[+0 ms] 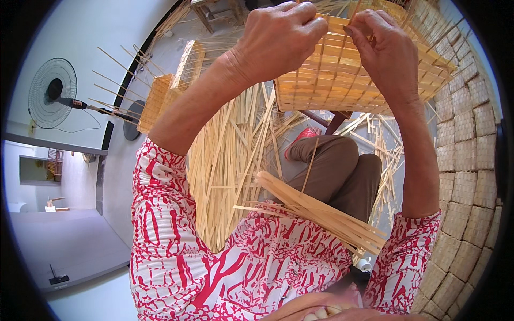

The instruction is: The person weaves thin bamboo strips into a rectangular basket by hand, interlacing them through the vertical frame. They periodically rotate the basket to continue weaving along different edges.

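Note:
In front of me, at the top of the view, is a half-woven bamboo basket (332, 80) of pale flat strips, tilted, with thin stakes crossing its side. My left hand (281, 40) is closed at the basket's upper left edge; what its curled fingers grip is hidden. At the upper right, my right hand (388, 51) pinches a thin bamboo strip (350, 20) between thumb and forefinger against the weave. Across my lap lies a bundle of bamboo strips (326, 214), held by neither hand.
Many loose bamboo strips (225, 155) cover the floor to my left. Behind my left forearm stand another basket with sticking-out stakes (155, 99) and a fan (53, 88). Stacked woven baskets (466, 155) line the right side. A wooden stool (214, 10) stands at the back.

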Available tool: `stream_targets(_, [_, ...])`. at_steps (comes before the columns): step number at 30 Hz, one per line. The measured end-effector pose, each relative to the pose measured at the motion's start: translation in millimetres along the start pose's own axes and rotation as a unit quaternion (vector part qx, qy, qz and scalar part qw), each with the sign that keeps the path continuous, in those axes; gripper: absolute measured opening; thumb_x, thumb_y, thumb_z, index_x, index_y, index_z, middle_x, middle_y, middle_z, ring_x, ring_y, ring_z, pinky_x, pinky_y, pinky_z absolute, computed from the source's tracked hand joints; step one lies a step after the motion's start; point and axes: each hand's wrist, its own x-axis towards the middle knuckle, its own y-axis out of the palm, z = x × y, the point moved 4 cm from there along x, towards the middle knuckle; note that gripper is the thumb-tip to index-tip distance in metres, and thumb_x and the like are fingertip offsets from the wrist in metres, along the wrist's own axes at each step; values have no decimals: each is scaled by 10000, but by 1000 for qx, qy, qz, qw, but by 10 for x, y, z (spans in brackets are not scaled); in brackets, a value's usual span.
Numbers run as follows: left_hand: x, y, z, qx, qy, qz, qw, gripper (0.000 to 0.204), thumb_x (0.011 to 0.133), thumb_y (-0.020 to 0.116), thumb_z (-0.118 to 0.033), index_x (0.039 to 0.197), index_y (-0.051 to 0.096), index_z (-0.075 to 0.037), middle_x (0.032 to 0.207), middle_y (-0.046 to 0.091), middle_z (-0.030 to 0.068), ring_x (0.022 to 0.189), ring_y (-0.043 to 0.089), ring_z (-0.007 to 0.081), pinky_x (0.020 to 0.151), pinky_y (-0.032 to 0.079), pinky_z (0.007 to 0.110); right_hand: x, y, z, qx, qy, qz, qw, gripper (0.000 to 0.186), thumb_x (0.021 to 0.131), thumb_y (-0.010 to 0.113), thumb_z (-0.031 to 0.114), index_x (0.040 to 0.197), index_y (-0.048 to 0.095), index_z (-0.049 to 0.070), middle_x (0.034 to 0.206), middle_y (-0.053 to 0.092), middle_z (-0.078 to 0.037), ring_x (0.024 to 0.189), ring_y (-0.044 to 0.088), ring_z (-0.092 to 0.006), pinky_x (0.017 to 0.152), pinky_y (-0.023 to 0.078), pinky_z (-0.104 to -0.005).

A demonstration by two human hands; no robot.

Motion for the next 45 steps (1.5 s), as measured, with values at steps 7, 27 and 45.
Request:
stream_targets(7, [-80, 90, 3, -41, -35, -3, 999, 180, 829, 721, -82, 999, 667, -57, 956, 645, 93, 877, 688, 263, 673, 567, 354, -58, 5, -16, -14, 26, -15, 999, 201, 965, 712, 273, 1044, 698, 88, 945, 701, -42, 672, 666, -198, 626, 510, -342])
stream_targets(27, [-285, 124, 550, -478, -274, 16, 834, 165, 836, 852, -129, 878, 753, -4, 736, 658, -57, 692, 528, -4, 581, 432, 199, -109, -51, -58, 15, 31, -5, 999, 172, 940, 751, 253, 1003, 735, 94, 903, 752, -22, 715, 684, -136, 660, 530, -306])
stream_targets(45, [-311, 187, 458, -531, -316, 38, 786, 185, 822, 884, -124, 874, 740, -20, 721, 560, -104, 698, 488, -2, 603, 414, 207, -75, -59, -23, 23, 41, 19, 999, 157, 963, 744, 194, 1040, 713, 61, 863, 710, 18, 710, 605, -55, 664, 483, -236])
